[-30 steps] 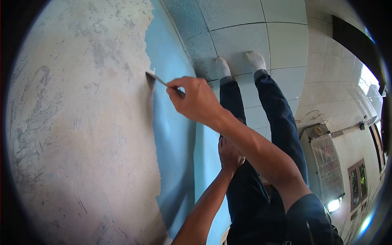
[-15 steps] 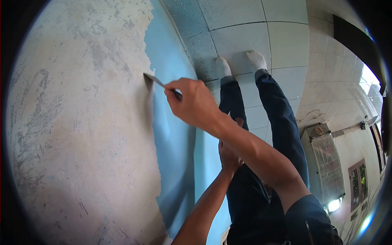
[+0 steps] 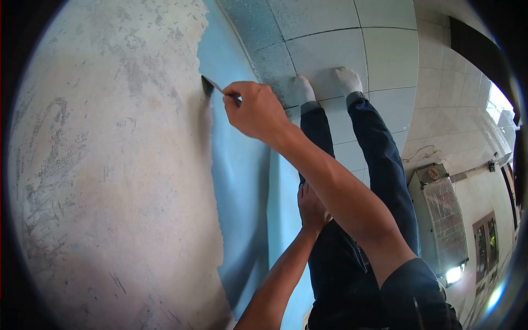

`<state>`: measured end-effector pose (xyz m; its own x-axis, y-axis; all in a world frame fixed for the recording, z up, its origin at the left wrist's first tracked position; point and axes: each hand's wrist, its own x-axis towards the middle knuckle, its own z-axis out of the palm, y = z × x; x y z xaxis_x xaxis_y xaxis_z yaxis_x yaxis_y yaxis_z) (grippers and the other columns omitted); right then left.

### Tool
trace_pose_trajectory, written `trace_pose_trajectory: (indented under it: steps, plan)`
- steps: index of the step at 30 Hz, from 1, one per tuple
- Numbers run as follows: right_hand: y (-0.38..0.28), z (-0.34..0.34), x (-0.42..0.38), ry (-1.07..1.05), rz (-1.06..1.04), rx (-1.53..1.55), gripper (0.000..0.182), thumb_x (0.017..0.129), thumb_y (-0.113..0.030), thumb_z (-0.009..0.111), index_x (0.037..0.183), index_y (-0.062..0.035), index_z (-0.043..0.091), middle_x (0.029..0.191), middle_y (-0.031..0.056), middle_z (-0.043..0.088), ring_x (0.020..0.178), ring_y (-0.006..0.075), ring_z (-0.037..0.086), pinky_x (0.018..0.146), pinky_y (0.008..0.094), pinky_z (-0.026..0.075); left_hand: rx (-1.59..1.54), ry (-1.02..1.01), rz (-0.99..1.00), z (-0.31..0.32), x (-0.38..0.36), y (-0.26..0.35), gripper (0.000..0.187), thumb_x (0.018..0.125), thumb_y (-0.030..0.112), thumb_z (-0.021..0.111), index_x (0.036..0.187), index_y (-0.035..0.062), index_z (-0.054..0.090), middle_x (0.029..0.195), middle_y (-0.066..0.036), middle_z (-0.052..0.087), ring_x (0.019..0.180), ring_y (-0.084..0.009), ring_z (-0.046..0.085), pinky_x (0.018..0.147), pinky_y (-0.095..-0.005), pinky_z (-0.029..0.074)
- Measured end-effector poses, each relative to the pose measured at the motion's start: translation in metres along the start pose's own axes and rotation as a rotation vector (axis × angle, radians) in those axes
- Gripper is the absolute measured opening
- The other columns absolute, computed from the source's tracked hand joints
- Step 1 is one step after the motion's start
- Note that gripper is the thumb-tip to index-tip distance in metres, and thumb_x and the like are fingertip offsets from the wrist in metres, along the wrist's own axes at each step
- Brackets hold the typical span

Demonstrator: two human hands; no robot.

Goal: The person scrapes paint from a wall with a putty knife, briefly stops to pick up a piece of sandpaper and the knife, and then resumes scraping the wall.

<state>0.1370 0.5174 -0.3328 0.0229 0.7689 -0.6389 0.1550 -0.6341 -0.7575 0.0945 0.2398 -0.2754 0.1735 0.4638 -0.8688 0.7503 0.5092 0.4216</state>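
Observation:
My right hand (image 3: pixel 257 109) is closed round the handle of a paint scraper (image 3: pixel 208 86). Its dark blade meets the wall where blue paint (image 3: pixel 234 148) borders a bare, pale patch (image 3: pixel 121 181). The handle is mostly hidden in my fingers. Lower in the view, my left hand (image 3: pixel 312 209) rests on the leg of my dark jeans (image 3: pixel 379 148), its fingers lying flat and partly covered by my right forearm.
Pale floor tiles (image 3: pixel 330 49) lie beyond the wall's base, with dust and flakes (image 3: pixel 267 71) along it. My feet (image 3: pixel 347 81) stand on the tiles. A plastic-wrapped boxy unit (image 3: pixel 443 212) is off to the right, near a window (image 3: pixel 485 242).
My right hand and the scraper have moved up in the view along the paint edge. My left hand stays on my leg, and the view has shifted slightly.

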Motion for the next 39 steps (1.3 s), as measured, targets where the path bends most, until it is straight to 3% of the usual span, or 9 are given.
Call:
trace_pose_trajectory:
  steps: [10, 16, 18, 21, 25, 30, 33, 37, 39]
  plan:
    - [0.001, -0.016, -0.024, -0.089, -0.039, 0.08, 0.012, 0.093, -0.008, 0.066, 0.1, 0.0015, 0.069, 0.094, 0.0195, 0.075, 0.073, 0.0323, 0.073, 0.07, 0.039, 0.057, 0.238, 0.005, 0.04, -0.001, 0.004, 0.007, 0.063, 0.074, 0.028, 0.082, 0.131, 0.0106, 0.061, 0.137, -0.015, 0.054, 0.133, -0.0376, 0.046, 0.114, -0.0521, 0.034]
    - [-0.001, -0.004, -0.027, -0.008, -0.091, 0.01, 0.017, 0.094, -0.011, 0.065, 0.102, 0.003, 0.073, 0.089, 0.0196, 0.075, 0.066, 0.0301, 0.072, 0.067, 0.0384, 0.056, 0.013, 0.067, 0.016, -0.002, -0.003, 0.008, 0.058, 0.076, 0.028, 0.079, 0.129, 0.0095, 0.062, 0.132, -0.017, 0.057, 0.13, -0.0382, 0.048, 0.111, -0.0526, 0.036]
    - [0.001, 0.0, 0.0, 0.036, -0.065, -0.016, 0.02, 0.095, -0.012, 0.064, 0.103, 0.0026, 0.075, 0.085, 0.0194, 0.075, 0.065, 0.0292, 0.071, 0.067, 0.0375, 0.056, 0.065, 0.068, 0.026, -0.002, -0.003, 0.014, 0.055, 0.079, 0.029, 0.077, 0.128, 0.0085, 0.062, 0.131, -0.017, 0.057, 0.13, -0.0384, 0.049, 0.111, -0.0531, 0.037]
    - [-0.005, -0.015, -0.004, -0.118, 0.034, -0.014, 0.019, 0.094, -0.011, 0.065, 0.102, 0.0022, 0.075, 0.085, 0.0187, 0.075, 0.064, 0.0288, 0.07, 0.066, 0.0364, 0.056, 0.159, 0.027, 0.065, -0.002, 0.003, 0.009, 0.051, 0.083, 0.031, 0.073, 0.127, 0.0065, 0.062, 0.131, -0.019, 0.057, 0.13, -0.039, 0.05, 0.11, -0.0539, 0.037]
    - [0.001, -0.017, -0.027, -0.065, -0.076, 0.054, 0.018, 0.094, -0.011, 0.066, 0.102, 0.001, 0.076, 0.084, 0.0179, 0.075, 0.063, 0.0281, 0.07, 0.064, 0.0357, 0.055, 0.182, 0.086, 0.103, -0.003, 0.001, 0.014, 0.047, 0.088, 0.032, 0.069, 0.126, 0.0043, 0.062, 0.132, -0.019, 0.057, 0.128, -0.039, 0.052, 0.11, -0.0544, 0.037]
    - [0.0, -0.018, -0.014, -0.101, 0.018, 0.035, 0.017, 0.092, -0.009, 0.067, 0.101, 0.0012, 0.076, 0.085, 0.0186, 0.075, 0.068, 0.0292, 0.072, 0.066, 0.0379, 0.056, 0.185, 0.04, 0.046, -0.003, 0.002, 0.013, 0.049, 0.087, 0.032, 0.071, 0.127, 0.0056, 0.062, 0.132, -0.016, 0.058, 0.13, -0.0364, 0.05, 0.111, -0.0531, 0.036]
    - [-0.004, -0.014, -0.037, -0.028, -0.086, 0.071, 0.016, 0.092, -0.009, 0.066, 0.1, 0.0012, 0.076, 0.085, 0.0181, 0.075, 0.07, 0.0303, 0.072, 0.066, 0.0393, 0.055, 0.011, 0.097, 0.074, -0.008, 0.002, 0.023, 0.054, 0.082, 0.031, 0.075, 0.129, 0.0065, 0.061, 0.132, -0.016, 0.058, 0.131, -0.0362, 0.049, 0.112, -0.052, 0.035]
    - [0.003, -0.006, -0.009, -0.005, -0.02, 0.023, 0.016, 0.092, -0.01, 0.065, 0.098, 0.0002, 0.075, 0.083, 0.0194, 0.073, 0.07, 0.033, 0.07, 0.067, 0.0406, 0.055, 0.177, -0.038, -0.004, -0.003, 0.001, 0.011, 0.064, 0.075, 0.03, 0.082, 0.131, 0.0075, 0.06, 0.131, -0.016, 0.057, 0.131, -0.0374, 0.048, 0.112, -0.0507, 0.035]
    - [0.005, -0.011, -0.001, -0.037, 0.0, 0.039, 0.016, 0.091, -0.01, 0.065, 0.098, 0.0, 0.075, 0.083, 0.0194, 0.073, 0.07, 0.0341, 0.07, 0.067, 0.0407, 0.055, 0.138, 0.016, 0.009, 0.002, 0.002, 0.012, 0.065, 0.073, 0.029, 0.083, 0.131, 0.0075, 0.06, 0.131, -0.016, 0.057, 0.132, -0.0379, 0.047, 0.112, -0.0507, 0.035]
